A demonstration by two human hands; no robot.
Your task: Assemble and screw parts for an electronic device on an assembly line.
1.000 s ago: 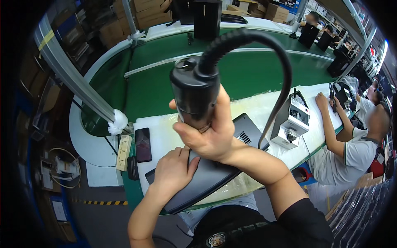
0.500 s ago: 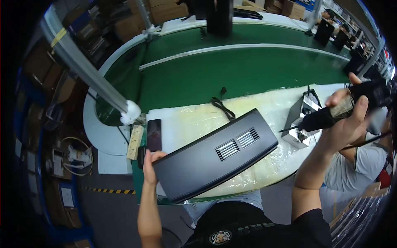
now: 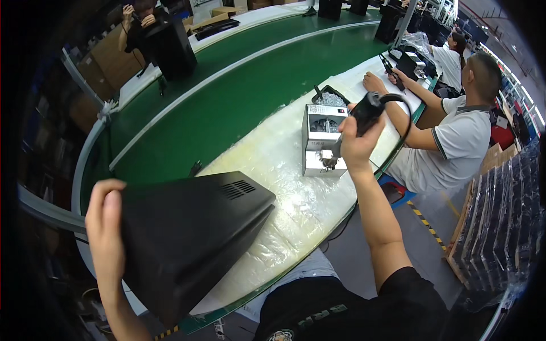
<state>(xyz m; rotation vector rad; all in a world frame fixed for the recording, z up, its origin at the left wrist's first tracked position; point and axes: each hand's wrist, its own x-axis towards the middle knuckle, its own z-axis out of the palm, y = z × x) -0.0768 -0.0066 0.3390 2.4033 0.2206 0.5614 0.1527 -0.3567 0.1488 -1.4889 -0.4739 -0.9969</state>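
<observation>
We hold a black case at one side and a power screwdriver at the other.

The black case, a flat metal cover with vent slots near its far edge, sits tilted over the near end of the plastic-wrapped worktop. Our left hand grips its left edge, fingers curled closed over the rim. Our right hand is raised further along the worktop, its fingers wrapped shut around a black electric screwdriver whose cable loops away to the right. Just beside that hand stands a small grey feeder box, its open top holding what looks like small metal parts, too fine to tell apart. Beyond runs a green conveyor belt; a seated person works at the worktop's far end.
</observation>
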